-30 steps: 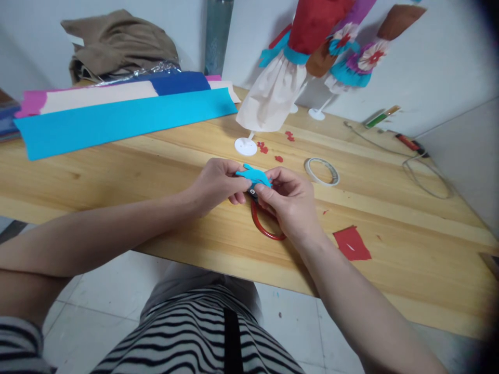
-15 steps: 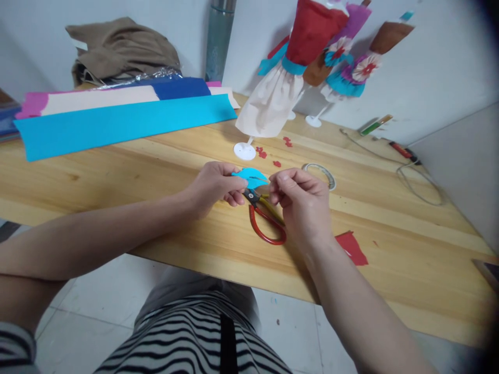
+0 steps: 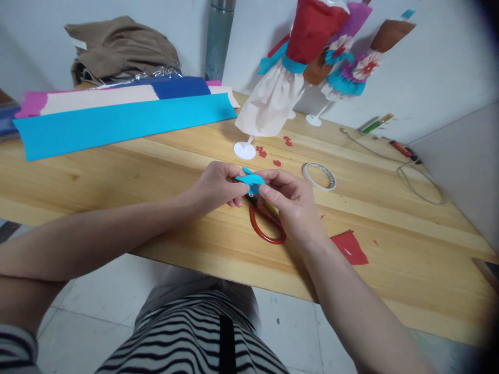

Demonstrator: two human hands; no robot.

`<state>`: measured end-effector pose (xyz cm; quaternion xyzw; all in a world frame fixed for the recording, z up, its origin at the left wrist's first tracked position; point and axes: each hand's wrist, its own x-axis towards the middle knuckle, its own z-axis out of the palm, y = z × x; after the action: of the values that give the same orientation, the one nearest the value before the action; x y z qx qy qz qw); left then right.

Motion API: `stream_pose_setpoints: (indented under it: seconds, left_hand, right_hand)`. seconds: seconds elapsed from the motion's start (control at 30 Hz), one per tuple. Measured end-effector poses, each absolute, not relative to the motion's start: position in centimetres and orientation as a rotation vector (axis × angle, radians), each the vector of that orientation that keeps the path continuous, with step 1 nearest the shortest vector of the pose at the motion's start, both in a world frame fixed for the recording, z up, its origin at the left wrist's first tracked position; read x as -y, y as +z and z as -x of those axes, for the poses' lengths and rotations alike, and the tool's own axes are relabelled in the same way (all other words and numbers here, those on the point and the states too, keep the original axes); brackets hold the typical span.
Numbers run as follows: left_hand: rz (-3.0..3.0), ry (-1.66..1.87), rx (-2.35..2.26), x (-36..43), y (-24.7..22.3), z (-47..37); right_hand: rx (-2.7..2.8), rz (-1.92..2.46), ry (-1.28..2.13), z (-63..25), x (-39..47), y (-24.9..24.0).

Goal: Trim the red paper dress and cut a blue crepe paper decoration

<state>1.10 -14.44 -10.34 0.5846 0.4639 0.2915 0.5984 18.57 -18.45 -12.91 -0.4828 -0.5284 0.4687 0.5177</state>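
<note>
A small leaf-shaped piece of blue crepe paper (image 3: 250,179) is held between both hands above the table. My left hand (image 3: 220,186) pinches its left side between thumb and fingers. On its right end, the thumb and fingers of my right hand (image 3: 290,200) are closed too. Below the paper lies a pair of scissors (image 3: 257,228) with a red handle loop in sight; the blades are hidden by the paper and my hands. Right of my right hand is a piece of red paper (image 3: 350,248).
Rolls of blue paper (image 3: 125,127) and other colours lie at the back left. A miniature dress form (image 3: 268,98) stands behind my hands, with several red scraps (image 3: 276,163) near its base. A tape roll (image 3: 319,176) and a cable (image 3: 413,182) lie to the right.
My right hand has moved left and taken hold of the paper's right end, which was free before. The paper now looks more folded or twisted. My left hand has barely moved.
</note>
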Motion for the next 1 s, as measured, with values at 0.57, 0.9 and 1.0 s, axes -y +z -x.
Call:
stream_pose_setpoints:
  seconds: [0.57,0.9,1.0]
  left_hand:
    - [-1.460,0.642,-1.030,14.17,-11.12,-1.17]
    - [-1.492,0.543,-1.037,14.06,-11.06,-1.00]
    - [-1.500,0.523,-1.045,13.98,-10.81,-0.91]
  right_hand:
    - [1.324,1.196,1.130,-18.52,18.58,-12.95]
    - [1.259,1.246,1.160,-18.86,18.33,-13.35]
    - [1.302,1.242,1.166,-18.90,18.43,-13.22]
